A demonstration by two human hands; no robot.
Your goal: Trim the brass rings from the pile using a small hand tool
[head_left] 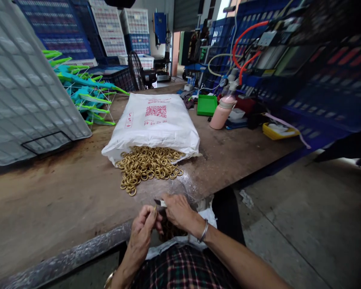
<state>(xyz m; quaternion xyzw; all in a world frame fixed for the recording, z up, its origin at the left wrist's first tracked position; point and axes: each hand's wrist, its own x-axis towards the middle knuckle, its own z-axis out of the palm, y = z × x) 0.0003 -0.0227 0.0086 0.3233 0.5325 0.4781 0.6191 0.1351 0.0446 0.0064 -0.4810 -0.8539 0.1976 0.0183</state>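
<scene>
My left hand [142, 226] is closed, pinching a small gold-coloured ring [155, 208] between thumb and fingertips; the ring is mostly hidden. Just to its right, my right hand [179, 210] grips a small knife [160, 202] with a dark blade that points left, above the held ring. Beyond both hands, a heap of gold-coloured rings [150, 164] spills onto the table from the mouth of a white woven sack [132, 120] with red print. Beneath my hands, at my lap, more rings [171, 230] lie in a white bag [210, 214], partly covered by my hands.
The wooden table [63, 200] ends at a worn front edge. At left stand a translucent crate [39, 88] and green-and-blue plastic pieces [90, 96]. A green tray [207, 105], a pink bottle [221, 114] and a yellow tray [278, 132] line the right side.
</scene>
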